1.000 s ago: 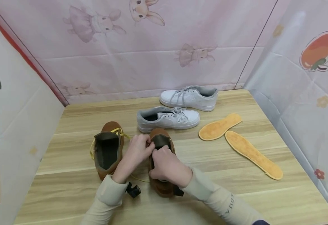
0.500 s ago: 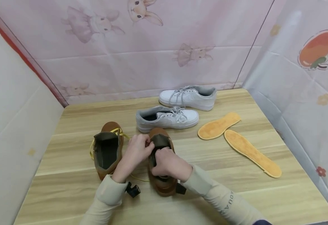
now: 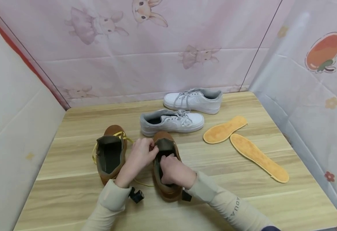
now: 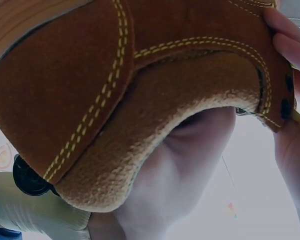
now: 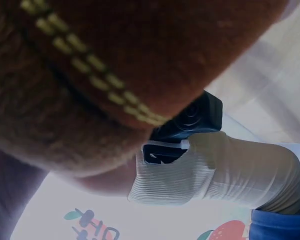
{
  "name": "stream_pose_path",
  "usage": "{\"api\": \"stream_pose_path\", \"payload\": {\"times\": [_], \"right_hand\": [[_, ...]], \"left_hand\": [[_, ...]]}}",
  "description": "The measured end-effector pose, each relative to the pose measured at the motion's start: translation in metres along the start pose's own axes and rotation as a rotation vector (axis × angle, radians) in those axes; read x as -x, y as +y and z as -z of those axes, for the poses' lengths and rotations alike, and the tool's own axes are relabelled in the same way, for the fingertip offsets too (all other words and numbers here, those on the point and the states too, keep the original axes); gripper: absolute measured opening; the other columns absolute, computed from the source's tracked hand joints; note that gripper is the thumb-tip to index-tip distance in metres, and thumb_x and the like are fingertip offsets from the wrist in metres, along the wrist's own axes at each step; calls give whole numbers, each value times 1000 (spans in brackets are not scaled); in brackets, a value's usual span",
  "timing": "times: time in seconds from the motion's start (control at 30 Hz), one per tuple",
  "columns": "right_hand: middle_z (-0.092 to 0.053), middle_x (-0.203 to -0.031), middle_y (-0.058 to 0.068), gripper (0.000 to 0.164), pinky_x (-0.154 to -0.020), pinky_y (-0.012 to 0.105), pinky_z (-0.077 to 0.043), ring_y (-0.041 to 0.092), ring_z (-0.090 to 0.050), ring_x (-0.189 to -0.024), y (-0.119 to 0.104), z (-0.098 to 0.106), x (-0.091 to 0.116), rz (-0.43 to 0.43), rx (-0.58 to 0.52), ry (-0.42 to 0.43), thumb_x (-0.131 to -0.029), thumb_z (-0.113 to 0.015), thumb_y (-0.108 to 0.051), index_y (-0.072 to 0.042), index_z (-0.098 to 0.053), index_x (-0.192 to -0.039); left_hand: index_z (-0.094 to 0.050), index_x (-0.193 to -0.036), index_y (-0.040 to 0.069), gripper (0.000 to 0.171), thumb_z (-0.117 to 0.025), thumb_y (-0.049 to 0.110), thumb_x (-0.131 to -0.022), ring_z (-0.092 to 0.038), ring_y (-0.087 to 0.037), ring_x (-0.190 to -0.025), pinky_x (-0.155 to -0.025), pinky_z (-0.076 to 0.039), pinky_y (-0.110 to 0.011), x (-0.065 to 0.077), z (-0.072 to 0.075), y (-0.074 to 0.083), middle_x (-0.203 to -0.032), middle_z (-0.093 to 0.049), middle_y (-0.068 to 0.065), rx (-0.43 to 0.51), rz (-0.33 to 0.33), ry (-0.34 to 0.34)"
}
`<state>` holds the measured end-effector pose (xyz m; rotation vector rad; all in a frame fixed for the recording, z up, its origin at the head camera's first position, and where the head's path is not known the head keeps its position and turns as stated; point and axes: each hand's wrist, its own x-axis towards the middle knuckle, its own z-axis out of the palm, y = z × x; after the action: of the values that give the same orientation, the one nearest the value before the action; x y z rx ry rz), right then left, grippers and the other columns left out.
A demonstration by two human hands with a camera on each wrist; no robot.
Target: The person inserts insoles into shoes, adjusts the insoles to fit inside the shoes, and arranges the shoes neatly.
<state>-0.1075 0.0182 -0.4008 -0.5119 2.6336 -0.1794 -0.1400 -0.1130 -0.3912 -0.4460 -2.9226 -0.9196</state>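
Shifted slightly heelward: right hand (image 3: 175, 171), inside brown shoe (image 3: 168, 194) | its fingers hidden, we can't tell | left hand (image 3: 142, 152) pinches eyelet flap (image 4: 280, 95), likely steadying shoe

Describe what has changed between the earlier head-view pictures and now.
The right hand has shifted slightly toward the heel inside the brown shoe it reaches into. The left hand still grips that shoe's edge. The other brown shoe, the white shoes and the orange insoles stayed put.
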Motion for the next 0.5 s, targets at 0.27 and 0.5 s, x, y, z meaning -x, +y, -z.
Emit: {"api": "stream_pose_path", "payload": {"times": [0.27,0.5], "right_hand": [[-55,-109,20,50,-54,29,-46,20,-54,-72,3,4,-1,7,18,-114,-75,-71,-14,-3,-50,-118],[-55,-119,16,62,-57,28,-46,17,-53,-79,5,8,2,38,0,-197,-78,-69,-8,-7,-43,-134]], "left_hand": [[-46,-56,11,30,-61,9,-81,-38,-11,-41,-45,-32,-26,-2,0,0,-47,-37,4,6,-1,-10],[-48,-57,10,27,-62,9,-81,-39,-11,-42,-45,-32,-26,-1,0,-1,-48,-39,4,8,1,-14]]}}
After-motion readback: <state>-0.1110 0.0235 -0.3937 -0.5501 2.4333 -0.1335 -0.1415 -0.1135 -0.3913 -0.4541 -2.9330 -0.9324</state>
